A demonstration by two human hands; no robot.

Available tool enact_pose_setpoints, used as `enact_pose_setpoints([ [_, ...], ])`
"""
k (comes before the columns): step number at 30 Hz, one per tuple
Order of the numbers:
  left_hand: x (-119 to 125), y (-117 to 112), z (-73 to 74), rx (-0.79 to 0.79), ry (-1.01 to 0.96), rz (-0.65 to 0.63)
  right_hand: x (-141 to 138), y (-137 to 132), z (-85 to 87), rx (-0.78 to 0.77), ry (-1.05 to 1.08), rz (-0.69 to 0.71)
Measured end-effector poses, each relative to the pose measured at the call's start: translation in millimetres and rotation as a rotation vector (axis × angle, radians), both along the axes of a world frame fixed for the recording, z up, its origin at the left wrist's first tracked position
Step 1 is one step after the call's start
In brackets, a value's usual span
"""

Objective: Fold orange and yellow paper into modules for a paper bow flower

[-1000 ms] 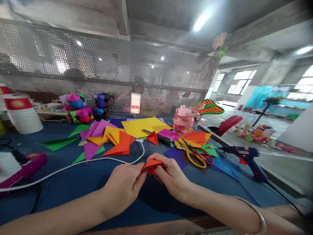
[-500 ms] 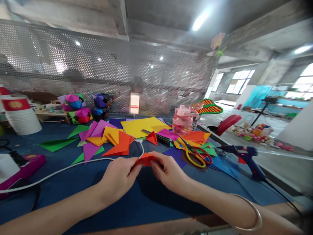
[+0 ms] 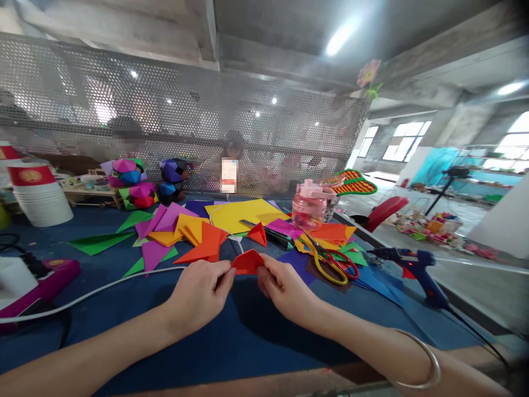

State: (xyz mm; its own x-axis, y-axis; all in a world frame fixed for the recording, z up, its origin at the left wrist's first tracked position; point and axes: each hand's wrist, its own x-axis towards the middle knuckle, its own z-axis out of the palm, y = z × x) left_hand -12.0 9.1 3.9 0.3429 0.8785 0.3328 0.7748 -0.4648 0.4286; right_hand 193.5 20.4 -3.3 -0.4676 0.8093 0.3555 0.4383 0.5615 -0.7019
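A small folded piece of red paper (image 3: 247, 261) is pinched between both hands above the blue table (image 3: 248, 336). My left hand (image 3: 198, 292) grips its left edge with thumb and fingers closed. My right hand (image 3: 285, 289) holds its right edge; a silver bangle (image 3: 430, 361) circles that wrist. Just beyond the hands lie an orange folded triangle (image 3: 204, 246) and a small red folded triangle (image 3: 258, 233).
Coloured paper sheets (image 3: 243, 212) are scattered mid-table. Yellow-and-red scissors (image 3: 330, 262) and a blue glue gun (image 3: 417, 267) lie to the right, a pink jar (image 3: 309, 205) behind them. A white cable (image 3: 103, 286) crosses the left side near a pink device (image 3: 45, 281). White cups (image 3: 37, 196) and paper models (image 3: 132, 182) stand at the back.
Both hands have lifted the red paper slightly up and away from me, turning it so its flat face shows more. The grip of both hands on it stays.
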Motion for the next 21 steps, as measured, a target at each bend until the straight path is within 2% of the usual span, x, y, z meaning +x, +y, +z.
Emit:
enact_pose_setpoints([
  [6,-0.8,7.1,-2.9,-0.002,-0.023,0.012,1.8,6.3,3.4,0.027,-0.04,-0.089],
  [10,-2.6,13.2,-1.4,-0.003,-0.016,0.032,8.9,19.3,10.3,0.108,-0.111,-0.248],
  [15,-4.2,14.4,2.3,0.029,0.001,0.051,16.8,40.6,15.6,0.221,-0.296,-0.486],
  [21,-6.7,13.7,-0.5,0.072,0.066,0.048,17.0,72.6,7.1,0.222,-0.517,-0.606],
])
